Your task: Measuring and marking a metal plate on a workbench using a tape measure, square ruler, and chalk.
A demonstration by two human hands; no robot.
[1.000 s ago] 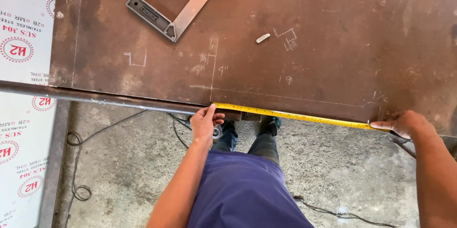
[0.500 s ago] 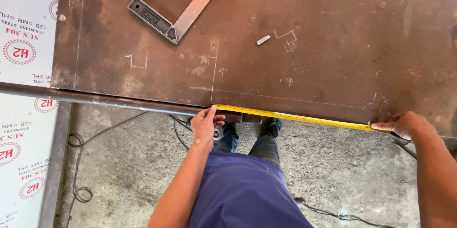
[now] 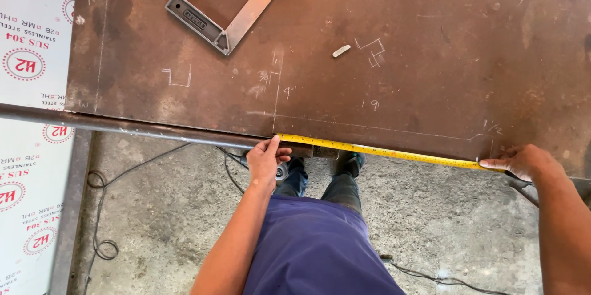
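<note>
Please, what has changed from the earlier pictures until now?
Nothing visibly changed. The left hand and right hand still hold the yellow tape stretched along the plate edge. The square and chalk lie as before.

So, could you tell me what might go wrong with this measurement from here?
The yellow tape measure lies along the very edge of the rusty steel plate, pinned only by the left hand and right hand; it could slip off or sag, spoiling the reading. Fingers on that plate edge might get cut. The cables on the floor could trip the feet.
</note>
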